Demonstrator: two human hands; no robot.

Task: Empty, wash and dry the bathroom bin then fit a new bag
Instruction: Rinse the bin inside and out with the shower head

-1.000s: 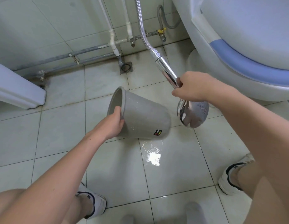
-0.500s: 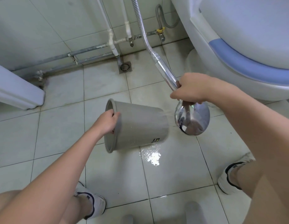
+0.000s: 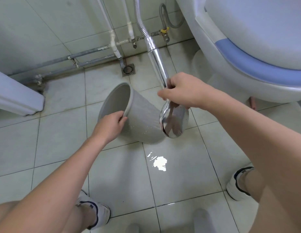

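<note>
two shoes: white, one shoe low left and the other shoe at the right edge, both flat on the tiled floor.
wet patch: a bright puddle glints on the tiles between the feet, just near of the bin.
left hand: the left hand grips the near rim of the bin, fingers curled over the edge into the mouth.
bin: the grey bin is tipped on its side, mouth facing up and left, base toward the right, droplets on its ribbed outer wall; its lower side is at the floor.
right hand: the right hand is wrapped around the chrome handle of the shower head.
shower head: the shower head hangs face down just beside the bin's base; its metal hose runs up and away.
drain: a square floor drain sits beyond the bin, by the wall.
pipes: grey pipes run along the foot of the tiled wall.
toilet: a white toilet with a blue band fills the far right.
</note>
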